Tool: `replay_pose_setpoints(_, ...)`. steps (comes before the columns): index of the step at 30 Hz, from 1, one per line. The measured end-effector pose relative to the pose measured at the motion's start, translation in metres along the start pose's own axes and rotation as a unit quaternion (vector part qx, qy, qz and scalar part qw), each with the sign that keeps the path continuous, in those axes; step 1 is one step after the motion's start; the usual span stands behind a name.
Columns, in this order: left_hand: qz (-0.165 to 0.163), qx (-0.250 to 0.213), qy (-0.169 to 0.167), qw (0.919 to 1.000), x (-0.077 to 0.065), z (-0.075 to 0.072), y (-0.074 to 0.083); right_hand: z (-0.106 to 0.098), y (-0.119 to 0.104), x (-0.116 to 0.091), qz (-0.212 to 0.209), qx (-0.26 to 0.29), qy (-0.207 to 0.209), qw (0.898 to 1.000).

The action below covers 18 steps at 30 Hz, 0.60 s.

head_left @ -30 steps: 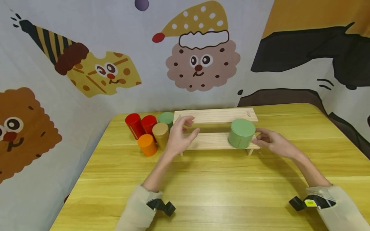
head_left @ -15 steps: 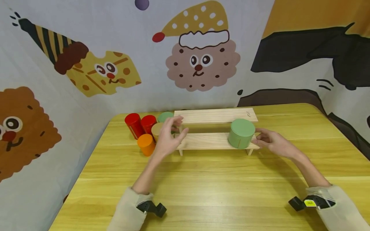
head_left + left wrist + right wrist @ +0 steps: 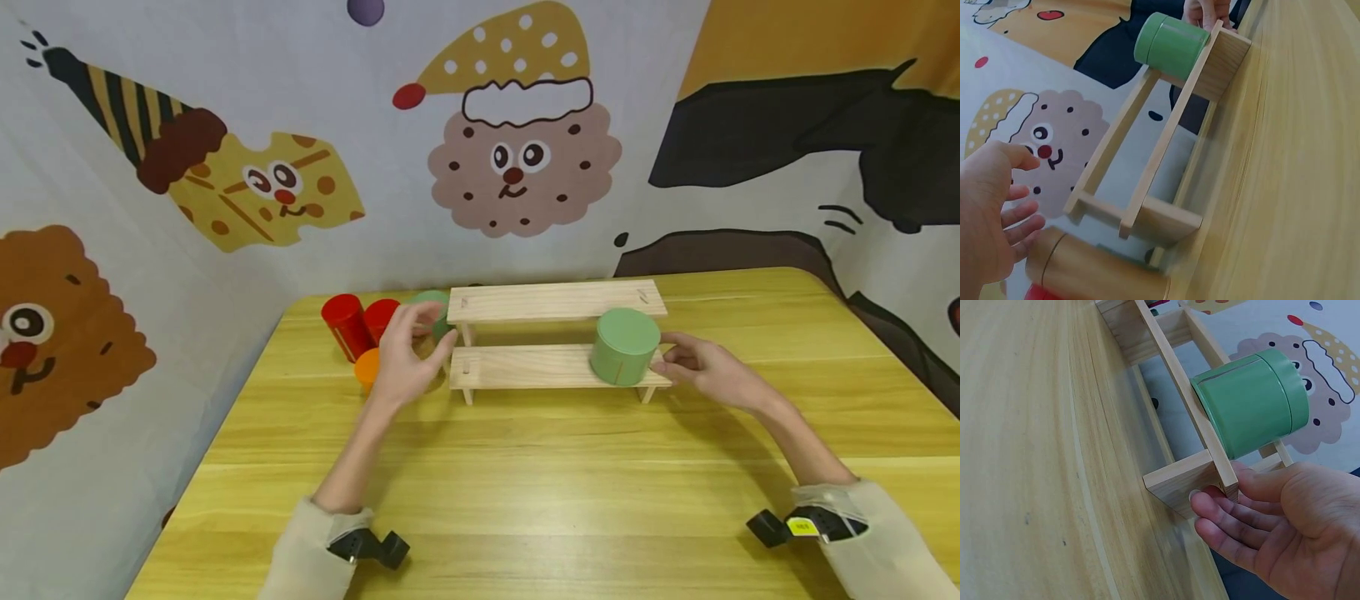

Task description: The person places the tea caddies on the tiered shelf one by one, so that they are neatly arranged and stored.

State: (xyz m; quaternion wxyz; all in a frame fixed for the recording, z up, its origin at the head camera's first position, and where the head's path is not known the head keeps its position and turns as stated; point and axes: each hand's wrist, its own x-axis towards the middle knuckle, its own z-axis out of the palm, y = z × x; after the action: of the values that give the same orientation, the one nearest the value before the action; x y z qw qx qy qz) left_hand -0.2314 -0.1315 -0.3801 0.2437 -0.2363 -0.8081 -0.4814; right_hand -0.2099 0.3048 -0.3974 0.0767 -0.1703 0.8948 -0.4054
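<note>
Fingers of the right hand (image 3: 1285,528) pinch the wooden shelf (image 3: 536,367), likely to steady it.
Left hand (image 3: 402,360): fingers apart, near a tan canister (image 3: 1100,269).

"What's different now?"
"The left hand (image 3: 402,360) is farther from the right hand (image 3: 708,371), uncovering the wooden rack's (image 3: 532,367) end beside it."
"The tan canister (image 3: 1100,269)?"
"Mostly hidden behind the left hand, from the head view."

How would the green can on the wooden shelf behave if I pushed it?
The green can would probably slide before tipping, since it looks squat and stands upright on the shelf. Its smooth side might feel slippery. If knocked over, it could roll on that round side.
</note>
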Motion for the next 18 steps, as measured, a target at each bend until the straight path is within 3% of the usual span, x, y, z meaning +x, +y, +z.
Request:
replay_pose_setpoints(9, 0.014, 0.024, 0.033, 0.9991, -0.008, -0.021, -0.008, 0.0, 0.0, 0.0, -0.001, 0.006, -0.002, 1.0)
replay_pose_setpoints(18, -0.009, 0.055, 0.036, 0.9978, -0.012, -0.036, -0.014, 0.001, 0.001, 0.0, 0.002, 0.007, -0.003, 1.0)
